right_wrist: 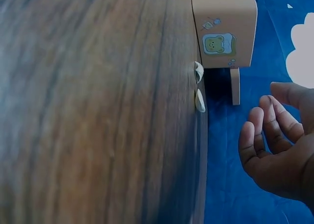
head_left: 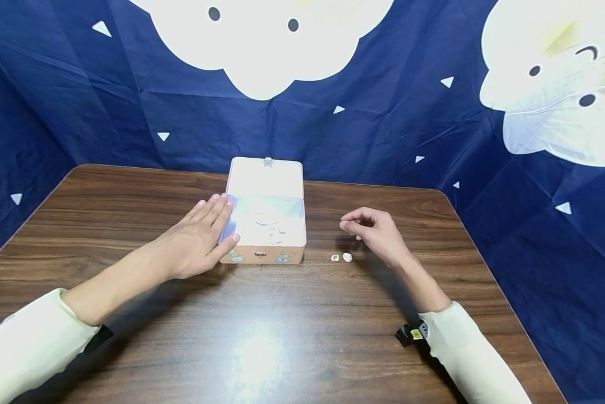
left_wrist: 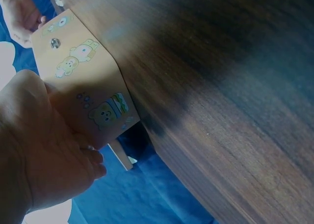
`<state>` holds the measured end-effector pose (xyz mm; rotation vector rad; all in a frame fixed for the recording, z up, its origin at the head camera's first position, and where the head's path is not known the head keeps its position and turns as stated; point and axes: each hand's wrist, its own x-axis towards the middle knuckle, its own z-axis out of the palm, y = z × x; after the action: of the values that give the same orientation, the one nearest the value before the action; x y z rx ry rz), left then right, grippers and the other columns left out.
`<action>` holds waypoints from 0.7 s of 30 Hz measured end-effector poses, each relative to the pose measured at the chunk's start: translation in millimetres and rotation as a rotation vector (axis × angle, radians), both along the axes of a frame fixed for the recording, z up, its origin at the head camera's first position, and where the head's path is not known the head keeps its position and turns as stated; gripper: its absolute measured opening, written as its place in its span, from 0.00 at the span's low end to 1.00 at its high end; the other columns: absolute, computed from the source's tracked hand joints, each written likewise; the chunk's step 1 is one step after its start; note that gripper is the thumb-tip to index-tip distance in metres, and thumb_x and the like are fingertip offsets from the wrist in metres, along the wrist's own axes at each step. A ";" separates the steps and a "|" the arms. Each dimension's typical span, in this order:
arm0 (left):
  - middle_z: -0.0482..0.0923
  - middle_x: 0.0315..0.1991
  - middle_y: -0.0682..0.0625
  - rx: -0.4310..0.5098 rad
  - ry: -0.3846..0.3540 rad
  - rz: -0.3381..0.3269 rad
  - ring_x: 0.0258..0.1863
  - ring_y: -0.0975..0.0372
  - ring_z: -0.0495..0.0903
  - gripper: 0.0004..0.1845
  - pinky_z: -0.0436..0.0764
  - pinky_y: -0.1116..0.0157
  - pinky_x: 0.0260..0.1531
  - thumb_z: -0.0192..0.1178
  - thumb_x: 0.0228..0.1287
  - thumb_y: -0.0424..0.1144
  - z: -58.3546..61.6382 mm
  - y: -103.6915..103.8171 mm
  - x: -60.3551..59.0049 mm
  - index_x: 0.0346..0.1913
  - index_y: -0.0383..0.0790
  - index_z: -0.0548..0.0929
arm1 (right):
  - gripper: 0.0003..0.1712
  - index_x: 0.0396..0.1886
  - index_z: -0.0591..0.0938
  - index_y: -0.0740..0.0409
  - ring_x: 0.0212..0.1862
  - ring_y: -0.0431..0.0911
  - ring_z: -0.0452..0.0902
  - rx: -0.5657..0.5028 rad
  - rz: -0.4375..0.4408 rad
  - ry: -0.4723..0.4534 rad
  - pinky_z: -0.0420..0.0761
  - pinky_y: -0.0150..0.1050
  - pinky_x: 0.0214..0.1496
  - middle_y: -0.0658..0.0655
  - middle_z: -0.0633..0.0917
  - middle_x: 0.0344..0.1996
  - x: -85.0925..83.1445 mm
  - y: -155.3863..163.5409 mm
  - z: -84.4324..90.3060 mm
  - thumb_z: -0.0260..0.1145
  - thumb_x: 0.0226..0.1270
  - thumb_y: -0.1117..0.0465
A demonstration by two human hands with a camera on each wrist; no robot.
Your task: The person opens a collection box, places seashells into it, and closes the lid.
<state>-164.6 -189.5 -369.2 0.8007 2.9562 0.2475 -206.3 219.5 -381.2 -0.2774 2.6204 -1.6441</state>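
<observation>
An orange-tan box with printed cartoon bears stands on the table, its lid raised at the back. Several small white pieces, likely shells, lie on its pale floor. My left hand rests along the box's left wall, fingers straight and thumb at the front corner. Two small white shells lie side by side on the table to the right of the box. Above and beyond them hovers my right hand, fingers loosely bent, with nothing visible between thumb and fingertips in the right wrist view.
The brown wood-grain table reaches back to a dark blue cloth with white clouds and triangles. A metal clasp sits at the lid's top edge. A dark strap shows at the right sleeve.
</observation>
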 end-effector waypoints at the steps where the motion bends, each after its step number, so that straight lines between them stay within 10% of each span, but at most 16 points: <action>1: 0.42 0.93 0.29 -0.002 0.002 0.000 0.94 0.34 0.42 0.45 0.47 0.34 0.92 0.39 0.94 0.59 -0.2 -0.1 -0.2 0.90 0.24 0.48 | 0.14 0.53 0.93 0.64 0.40 0.36 0.82 0.004 0.002 0.000 0.87 0.35 0.45 0.42 0.91 0.38 0.3 1.0 0.1 0.77 0.75 0.60; 21: 0.42 0.93 0.30 0.004 -0.003 0.008 0.94 0.36 0.41 0.45 0.46 0.35 0.93 0.38 0.94 0.59 -1.4 -0.7 -0.1 0.90 0.24 0.48 | 0.14 0.51 0.93 0.64 0.32 0.44 0.81 0.074 0.035 -0.050 0.86 0.36 0.34 0.43 0.89 0.30 3.9 24.7 -5.4 0.80 0.74 0.59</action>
<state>-164.8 -190.2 -370.6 0.7886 2.9571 0.2550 -202.5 244.2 -386.6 -0.2738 2.6176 -1.5193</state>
